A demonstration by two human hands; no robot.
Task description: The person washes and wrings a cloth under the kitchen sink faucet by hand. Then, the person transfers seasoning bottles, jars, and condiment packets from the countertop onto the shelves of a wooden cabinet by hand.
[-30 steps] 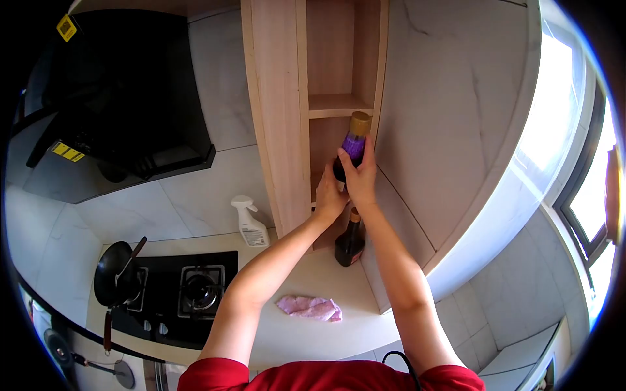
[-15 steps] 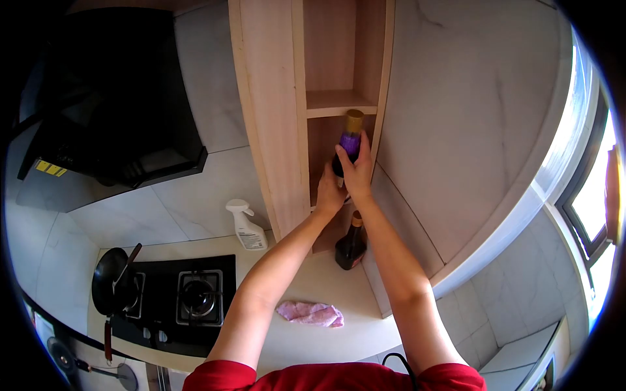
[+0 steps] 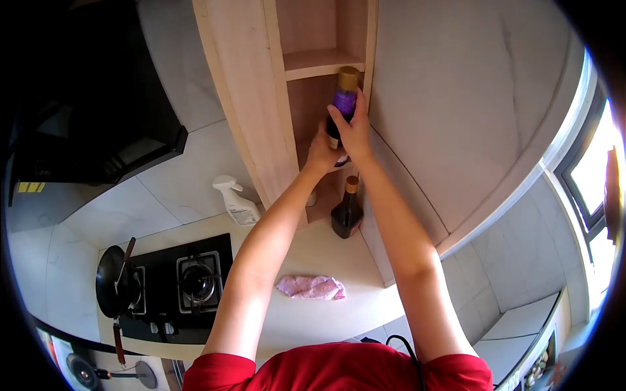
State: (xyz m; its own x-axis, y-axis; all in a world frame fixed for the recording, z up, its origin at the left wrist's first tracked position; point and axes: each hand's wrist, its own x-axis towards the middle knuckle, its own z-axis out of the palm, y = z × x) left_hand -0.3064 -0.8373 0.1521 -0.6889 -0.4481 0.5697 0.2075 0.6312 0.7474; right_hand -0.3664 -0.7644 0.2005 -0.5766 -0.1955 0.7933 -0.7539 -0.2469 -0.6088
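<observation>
Both my hands are wrapped round a dark bottle [image 3: 344, 102] with a gold cap and a purple neck label. It stands slightly tilted at the middle compartment of the wooden shelf [image 3: 280, 124]. My right hand [image 3: 354, 133] grips its upper body from the right, while my left hand [image 3: 323, 153] holds it lower down, from the left. The bottle's base is partly hidden by my fingers, so I cannot tell whether it touches the shelf board. Below, a second dark bottle [image 3: 347, 215] with an orange-brown cap stands upright on the counter, between my forearms.
A white spray bottle [image 3: 236, 203] stands left of the shelf. On the counter [image 3: 326, 257] lies a crumpled pink cloth [image 3: 312, 287]. Further left are a black gas stove [image 3: 163, 277] and a wok [image 3: 112, 283] under a dark range hood [image 3: 98, 98]. A window is at far right.
The view has shifted, so the shelf and counter sit higher in the picture. Both hands stay on the gold-capped bottle, which remains at the same shelf compartment.
</observation>
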